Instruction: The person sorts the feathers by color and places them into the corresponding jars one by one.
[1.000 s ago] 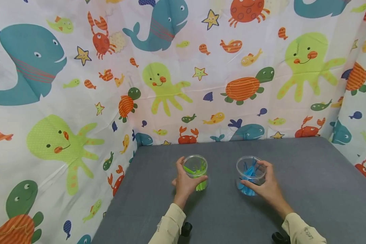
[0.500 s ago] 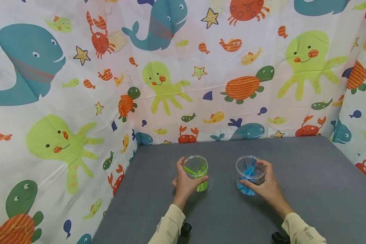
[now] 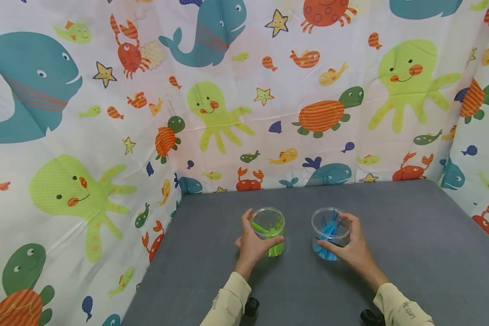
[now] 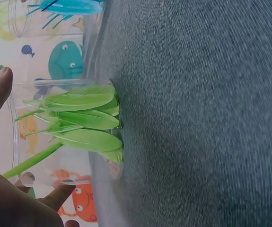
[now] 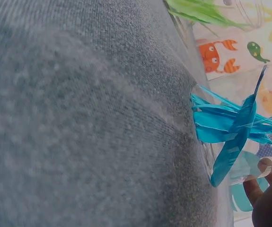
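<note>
Two clear plastic cups stand side by side on the grey cloth. My left hand [image 3: 253, 248] holds the left cup [image 3: 283, 225] from its left side, thumb across the front and fingers reaching round behind. Inside it are green feathers [image 4: 86, 118], quills toward the rim. Around the right cup [image 3: 314, 226] curl the thumb and fingers of my right hand [image 3: 353, 249], from the right. That cup contains blue feathers [image 5: 232, 135], one of them leaning slantwise across the others. A narrow gap separates the cups.
Grey cloth [image 3: 212, 235] covers the table. Behind and at both sides hangs a white curtain [image 3: 228, 40] printed with sea animals. Black devices [image 3: 251, 307] sit at both wrists, by the beige sleeves [image 3: 230, 299].
The left cup, with my left hand on it, has slid a little to the right, narrowing the gap between the cups. The head view has turned slightly. Both grips stay the same.
</note>
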A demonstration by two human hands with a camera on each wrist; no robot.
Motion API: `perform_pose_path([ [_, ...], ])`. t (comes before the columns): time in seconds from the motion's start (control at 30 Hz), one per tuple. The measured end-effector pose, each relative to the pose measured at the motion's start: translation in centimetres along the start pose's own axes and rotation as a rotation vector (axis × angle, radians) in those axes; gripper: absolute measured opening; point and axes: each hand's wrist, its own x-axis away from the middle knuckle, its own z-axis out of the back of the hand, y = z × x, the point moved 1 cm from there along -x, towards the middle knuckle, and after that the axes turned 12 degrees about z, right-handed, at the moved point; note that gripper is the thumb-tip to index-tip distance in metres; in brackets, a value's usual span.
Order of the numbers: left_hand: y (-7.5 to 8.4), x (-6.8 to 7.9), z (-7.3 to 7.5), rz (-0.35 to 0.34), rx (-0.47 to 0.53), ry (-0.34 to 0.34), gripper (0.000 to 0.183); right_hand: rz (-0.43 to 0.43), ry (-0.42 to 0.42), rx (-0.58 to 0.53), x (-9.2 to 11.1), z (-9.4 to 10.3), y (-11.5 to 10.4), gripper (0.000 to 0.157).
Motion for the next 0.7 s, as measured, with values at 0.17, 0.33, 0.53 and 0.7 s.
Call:
perform_pose_path([
  [0.17, 0.2, 0.4, -0.1, 0.018, 0.009, -0.041, 0.118, 0.025, 0.0, 0.001, 0.0, -0.6, -0.1, 0.101],
  [0.33, 0.0, 0.5, 0.0, -0.027, -0.001, -0.079, 0.122, 0.042, 0.001, -0.002, 0.0, -0.9, -0.2, 0.102],
  [0.53, 0.3, 0.2, 1.2, -0.148, 0.032, -0.081, 0.103, 0.056, -0.055, -0.032, 0.1, -0.2, -0.1, 0.117],
  [0.7, 1.9, -1.3, 3.9, -0.296, 0.01, 0.016, 0.076, 0.092, -0.072, -0.062, -0.3, 1.6, 0.3, 0.111],
])
